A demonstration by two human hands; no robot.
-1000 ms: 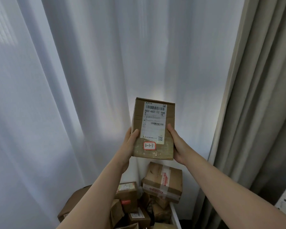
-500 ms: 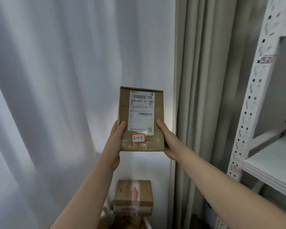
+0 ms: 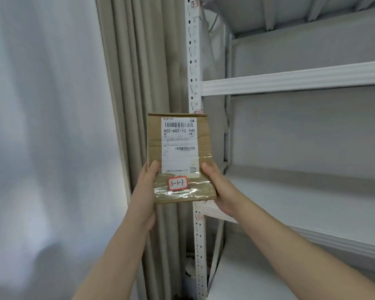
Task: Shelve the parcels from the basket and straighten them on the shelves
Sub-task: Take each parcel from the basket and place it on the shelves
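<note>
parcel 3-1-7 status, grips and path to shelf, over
Left grip and right grip hold the cardboard parcel upright by its lower sides. Not shelved yet, held in front of the rack's upright post. White shelf board to its right, nothing seen between.

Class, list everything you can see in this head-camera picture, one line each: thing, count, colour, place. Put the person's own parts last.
parcel: one, brown cardboard, centre, held upright
shipping label: one, white, on the parcel's front
sticker: one, white with red border, marked 3-1-7, below the label
sheer curtain: one, white, left
heavy curtain: one, beige, between sheer curtain and rack
shelf rack: one, white, right; at least three shelves
pale bulky items: count unclear, grey-white, top shelf
left grip: one bare hand, holds the parcel's lower left edge
right grip: one bare hand, holds the parcel's lower right edge
</note>
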